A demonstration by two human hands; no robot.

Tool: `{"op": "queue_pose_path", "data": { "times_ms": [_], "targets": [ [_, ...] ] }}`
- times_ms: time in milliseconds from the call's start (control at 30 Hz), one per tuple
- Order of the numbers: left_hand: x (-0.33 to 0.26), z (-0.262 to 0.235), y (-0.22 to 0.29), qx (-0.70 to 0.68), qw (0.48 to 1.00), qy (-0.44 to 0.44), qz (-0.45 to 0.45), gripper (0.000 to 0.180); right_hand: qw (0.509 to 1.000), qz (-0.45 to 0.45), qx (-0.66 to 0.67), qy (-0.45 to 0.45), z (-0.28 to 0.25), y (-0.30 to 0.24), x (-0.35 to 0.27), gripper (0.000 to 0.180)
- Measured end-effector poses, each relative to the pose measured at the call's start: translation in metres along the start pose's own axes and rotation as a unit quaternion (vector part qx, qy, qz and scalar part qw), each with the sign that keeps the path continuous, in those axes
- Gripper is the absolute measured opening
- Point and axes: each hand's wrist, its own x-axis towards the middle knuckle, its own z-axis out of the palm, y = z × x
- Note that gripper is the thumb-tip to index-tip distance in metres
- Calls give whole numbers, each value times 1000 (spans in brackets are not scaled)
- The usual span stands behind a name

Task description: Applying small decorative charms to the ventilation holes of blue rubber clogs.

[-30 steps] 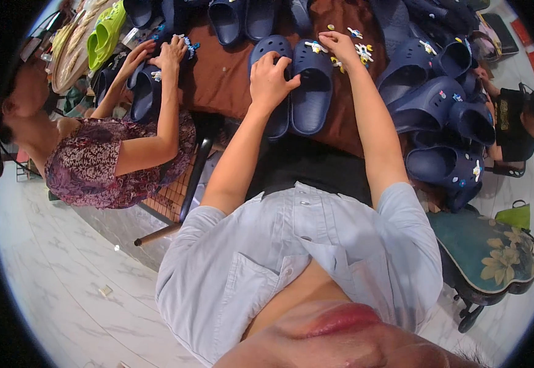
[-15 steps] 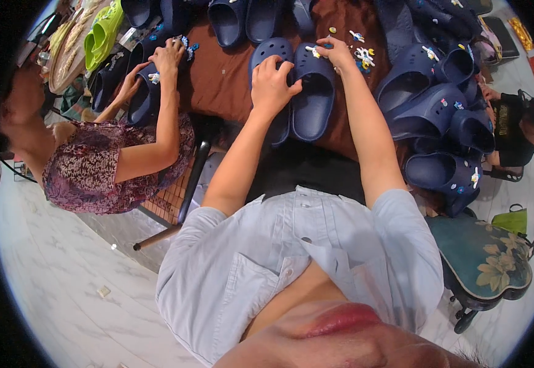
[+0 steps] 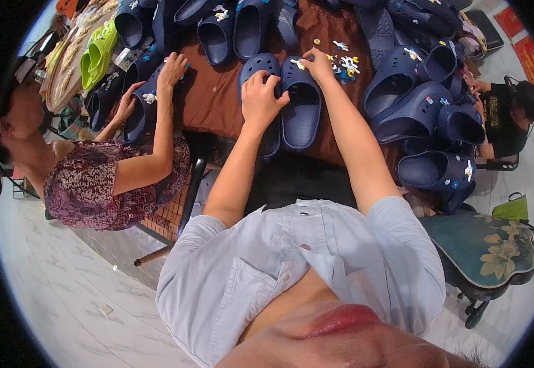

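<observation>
Two navy clogs lie side by side in front of me on a brown cloth (image 3: 209, 101), toes pointing away. My left hand (image 3: 259, 101) is curled over the left clog (image 3: 259, 61), gripping its upper, with the thumb reaching toward the other shoe. At the toe of the right clog (image 3: 301, 119), my right hand (image 3: 317, 64) pinches a small white-and-yellow shoe charm (image 3: 297, 63) against the holed upper. Beyond that hand is a scatter of loose white, yellow and blue charms (image 3: 345, 66). My left palm hides part of the left clog's opening.
Navy clogs with charms (image 3: 408, 110) are heaped at the right, and more navy clogs (image 3: 251, 30) line the far side. Lime-green clogs (image 3: 98, 49) lie far left. A co-worker (image 3: 120, 165) handles a clog at the left; another person (image 3: 512, 113) sits at the right beyond a padded chair (image 3: 475, 251).
The whole view has shifted, so the table and shoes sit slightly lower and to the left. Both hands stay at the same pair of clogs, the right one still at the charm.
</observation>
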Motion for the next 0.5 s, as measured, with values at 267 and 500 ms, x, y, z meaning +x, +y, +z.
{"op": "queue_pose_path", "data": {
  "times_ms": [267, 500],
  "targets": [
    [4, 9, -4, -17, 1000, 6, 6, 37, 939, 125, 314, -56, -9, 8, 4, 17],
    [3, 10, -7, -11, 1000, 18, 21, 38, 953, 112, 258, -110, -17, 11, 14, 25]
  ]
}}
